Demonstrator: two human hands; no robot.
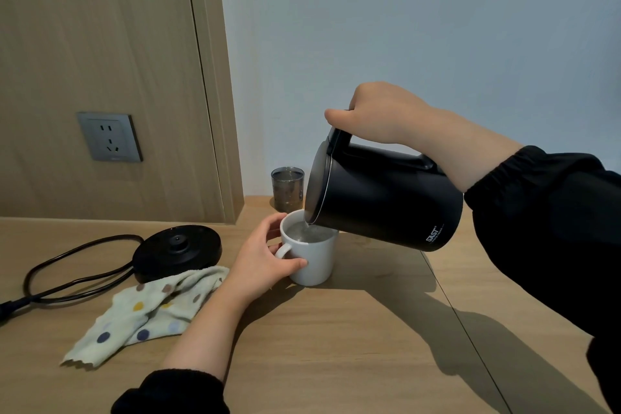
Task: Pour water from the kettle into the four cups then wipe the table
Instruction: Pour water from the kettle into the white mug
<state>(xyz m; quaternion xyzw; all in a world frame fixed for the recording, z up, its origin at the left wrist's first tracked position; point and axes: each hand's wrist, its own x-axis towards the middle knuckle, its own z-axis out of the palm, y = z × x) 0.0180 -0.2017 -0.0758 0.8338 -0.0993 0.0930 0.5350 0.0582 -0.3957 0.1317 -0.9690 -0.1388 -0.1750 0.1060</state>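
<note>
My right hand (pixel 376 114) grips the handle of a black kettle (pixel 386 202), tilted steeply to the left with its spout over a white mug (pixel 316 262). Water runs from the spout into the mug, which holds water close to its rim. My left hand (pixel 258 259) holds the mug at its handle side, thumb on the front wall and fingers behind the rim. A clear glass cup (pixel 287 190) with water in it stands behind the mug near the wall. A pale cloth with coloured dots (pixel 148 312) lies crumpled on the wooden table (pixel 336 346) to the left.
The kettle's round black base (pixel 178 250) sits left of the mug, its cord (pixel 67 276) looping toward the table's left edge. A wall socket (pixel 109 137) is set in the wooden panel behind. A seam runs diagonally across the table on the right.
</note>
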